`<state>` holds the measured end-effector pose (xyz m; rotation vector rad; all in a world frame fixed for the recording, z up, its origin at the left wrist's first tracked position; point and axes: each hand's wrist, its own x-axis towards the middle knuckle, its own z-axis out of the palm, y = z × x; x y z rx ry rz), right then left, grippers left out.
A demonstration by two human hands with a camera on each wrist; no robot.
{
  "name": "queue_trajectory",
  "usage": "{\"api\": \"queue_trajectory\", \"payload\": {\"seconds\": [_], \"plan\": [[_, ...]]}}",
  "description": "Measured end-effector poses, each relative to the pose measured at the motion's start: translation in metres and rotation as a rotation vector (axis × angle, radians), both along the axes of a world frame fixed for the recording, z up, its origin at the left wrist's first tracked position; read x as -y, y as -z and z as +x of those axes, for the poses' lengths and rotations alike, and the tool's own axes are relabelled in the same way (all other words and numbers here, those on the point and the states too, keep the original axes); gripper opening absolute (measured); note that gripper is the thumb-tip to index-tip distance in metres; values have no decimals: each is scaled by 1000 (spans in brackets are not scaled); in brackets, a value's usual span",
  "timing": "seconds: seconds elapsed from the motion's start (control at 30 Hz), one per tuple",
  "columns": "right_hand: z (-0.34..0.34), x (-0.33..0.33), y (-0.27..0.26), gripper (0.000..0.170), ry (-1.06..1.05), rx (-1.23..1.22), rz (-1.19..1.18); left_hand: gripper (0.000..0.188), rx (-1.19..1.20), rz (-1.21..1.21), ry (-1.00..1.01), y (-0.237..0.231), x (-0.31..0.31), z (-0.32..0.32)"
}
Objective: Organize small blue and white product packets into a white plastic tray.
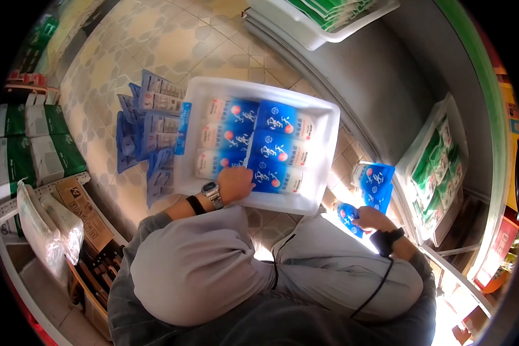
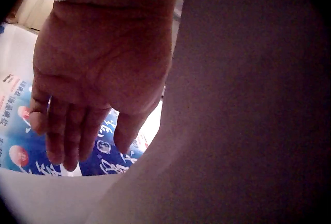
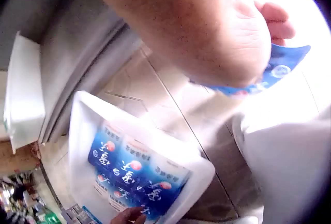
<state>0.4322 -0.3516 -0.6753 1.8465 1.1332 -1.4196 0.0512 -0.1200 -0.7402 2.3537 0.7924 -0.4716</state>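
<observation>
Gripping a blue packet [image 1: 347, 215] with right hand [image 1: 372, 219], left hand [image 1: 234, 183] loosely outstretched over two laid rows [image 1: 275, 144] in white tub [image 1: 330, 130]; loose packets [image 1: 160, 130] remain outside.

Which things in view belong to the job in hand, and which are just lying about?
Seemingly the job:
white tub
blue packets inside, under the left hand
packet in the right hand
loose packets outside

Lying about:
green packets in white trays
cardboard box
green-and-white boxes
</observation>
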Motion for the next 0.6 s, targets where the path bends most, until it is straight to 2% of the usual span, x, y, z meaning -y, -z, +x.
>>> {"api": "queue_trajectory", "payload": {"seconds": [0.1,0.2,0.3,0.4,0.5,0.53,0.6], "plan": [[5,-43,-42,43,-168,-103,17,25,210,-131,-40,-15,-5,13],[2,-93,-87,42,-278,-281,106,29,569,-532,-5,-51,-20,38],[-37,-144,-136,34,-459,-259,228,40,987,-351,-9,-94,-23,70],[-76,-173,-149,25,-575,-220,549,40,945,-287,9,-106,-24,83],[-94,-199,-136,14,-683,-154,863,34,665,-372,-73,-100,-32,84],[-99,-207,-131,12,-647,-171,952,24,726,-223,-102,-94,-38,82],[-106,-218,-119,9,-568,-207,1126,24,710,-256,-196,-81,-50,73]]}}
